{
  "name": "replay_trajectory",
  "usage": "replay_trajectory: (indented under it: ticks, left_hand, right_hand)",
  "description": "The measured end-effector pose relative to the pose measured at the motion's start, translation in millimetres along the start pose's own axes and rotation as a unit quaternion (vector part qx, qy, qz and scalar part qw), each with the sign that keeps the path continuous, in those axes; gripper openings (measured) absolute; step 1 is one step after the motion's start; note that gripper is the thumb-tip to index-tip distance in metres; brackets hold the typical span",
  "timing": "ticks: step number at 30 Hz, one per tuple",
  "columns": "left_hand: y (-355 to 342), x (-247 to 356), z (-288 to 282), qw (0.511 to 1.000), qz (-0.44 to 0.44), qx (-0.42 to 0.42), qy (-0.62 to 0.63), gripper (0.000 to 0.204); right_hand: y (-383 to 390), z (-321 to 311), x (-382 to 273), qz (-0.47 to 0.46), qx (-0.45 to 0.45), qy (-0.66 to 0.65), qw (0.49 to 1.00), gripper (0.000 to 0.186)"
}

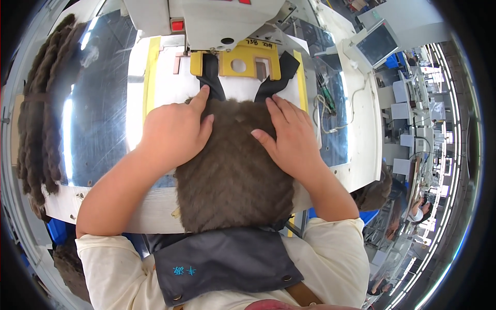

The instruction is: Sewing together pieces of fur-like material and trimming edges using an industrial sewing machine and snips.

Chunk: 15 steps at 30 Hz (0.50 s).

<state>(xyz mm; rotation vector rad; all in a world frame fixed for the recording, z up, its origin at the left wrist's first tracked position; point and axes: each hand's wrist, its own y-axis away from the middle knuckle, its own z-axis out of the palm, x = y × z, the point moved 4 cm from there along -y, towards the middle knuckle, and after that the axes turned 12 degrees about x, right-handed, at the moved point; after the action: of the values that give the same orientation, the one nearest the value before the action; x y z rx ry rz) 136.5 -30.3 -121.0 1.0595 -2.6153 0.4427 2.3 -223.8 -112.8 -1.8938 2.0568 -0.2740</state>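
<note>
A brown fur piece (235,170) lies over the front of the machine bed, below two black straps (210,72) held at a yellow plastic template (238,67). My left hand (175,132) is at the fur's upper left corner, index finger stretched onto the left strap's lower part, thumb apart on the fur, other fingers partly curled. My right hand (289,134) rests on the fur's upper right, fingers spread and thumb out, fingertips by the lower end of the right strap.
The white machine head (217,23) overhangs the template. Several long fur strips (44,119) lie at the far left. A screen (376,44), cable and green-handled tool (324,90) are at the right, with more fur (374,194). Other people (421,211) sit at benches beyond.
</note>
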Motion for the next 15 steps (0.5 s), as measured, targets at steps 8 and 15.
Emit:
replay_trajectory:
  ticks: [8,15]
  left_hand:
    - [-0.8,2.3,-0.6,0.999,-0.039,0.0,-0.03,0.058]
    - [0.4,-2.4,-1.1,0.997,0.022,0.069,0.004,0.058]
  right_hand:
    - [-18.7,2.4,3.6,0.016,0.029,0.076,0.997,0.068]
    - [-25.1,-19.0,-0.2,-0.026,0.12,0.028,0.992,0.063]
